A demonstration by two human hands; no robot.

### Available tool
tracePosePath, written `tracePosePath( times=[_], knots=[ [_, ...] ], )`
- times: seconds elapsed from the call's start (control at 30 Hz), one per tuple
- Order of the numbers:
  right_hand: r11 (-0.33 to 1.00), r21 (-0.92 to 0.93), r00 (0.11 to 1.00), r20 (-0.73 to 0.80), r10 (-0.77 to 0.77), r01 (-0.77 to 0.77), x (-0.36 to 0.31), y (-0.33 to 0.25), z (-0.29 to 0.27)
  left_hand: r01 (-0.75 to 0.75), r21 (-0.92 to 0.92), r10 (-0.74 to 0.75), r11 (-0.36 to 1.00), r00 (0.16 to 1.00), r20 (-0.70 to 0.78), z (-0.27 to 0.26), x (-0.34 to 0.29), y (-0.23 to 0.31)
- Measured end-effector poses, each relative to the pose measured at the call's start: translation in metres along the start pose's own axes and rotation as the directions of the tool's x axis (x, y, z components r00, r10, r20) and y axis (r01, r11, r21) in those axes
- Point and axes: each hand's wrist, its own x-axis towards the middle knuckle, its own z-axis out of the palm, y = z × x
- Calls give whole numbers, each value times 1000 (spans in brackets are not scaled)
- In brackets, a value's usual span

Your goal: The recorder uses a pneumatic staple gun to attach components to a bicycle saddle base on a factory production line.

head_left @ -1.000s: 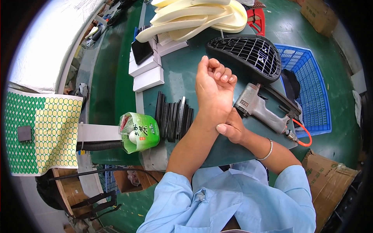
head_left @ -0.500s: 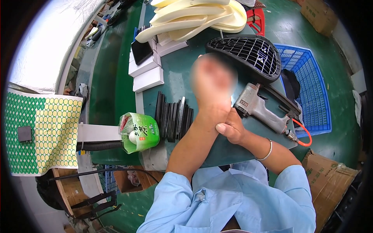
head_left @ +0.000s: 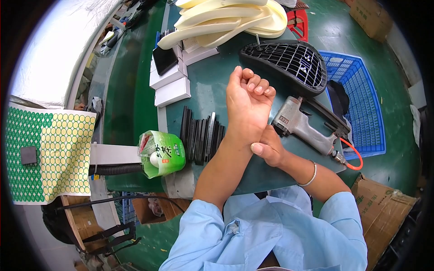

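Note:
Over the green table I hold up my left hand [head_left: 249, 97], palm toward me, its fingers loosely curled and apart with nothing in them. My right hand [head_left: 270, 147] is wrapped round the left wrist; its thumb shows, while most of its fingers are hidden behind the forearm. A grey air-powered staple gun [head_left: 306, 125] lies just right of the hands. Beyond it rests a black padded shell with a white grid [head_left: 289, 63]. Several dark narrow strips [head_left: 201, 137] stand side by side left of my left forearm.
Cream foam pieces [head_left: 226, 20] are piled at the back. White boxes [head_left: 172, 92] carry a black flat device [head_left: 165, 60]. A green plastic bag [head_left: 174, 156] sits at the left edge, near a sticker sheet [head_left: 68, 149]. Right are a blue basket [head_left: 368, 115], orange hose [head_left: 357, 163] and cardboard box [head_left: 379, 217].
My hands and forearms stay in almost the same pose, the right hand still round the left wrist. The left hand, blurred earlier, now shows clearly. The things on the table have not moved.

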Motion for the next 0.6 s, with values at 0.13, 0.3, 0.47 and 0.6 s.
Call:
tracePosePath(
  times=[0.13, 0.3, 0.47, 0.6],
  knots=[
    [1000, 0, 1000, -6, 6, -6, 0, -1, 0, -14, 16, 14, 1000, 1000, -4, 0, 0, -1],
    [1000, -3, 1000, 3, 16, -16, 0, 0, 0, -45, 41, 45, 998, 999, -1, 1, -1, -1],
    [1000, 3, 999, -28, 15, -15, 1, -4, 1, -114, 101, 115, 988, 993, -8, 4, -3, -3],
    [1000, -5, 999, -36, -2, 2, -1, -2, 1, -139, 124, 140, 983, 990, 1, 6, -5, -4]
  ],
)
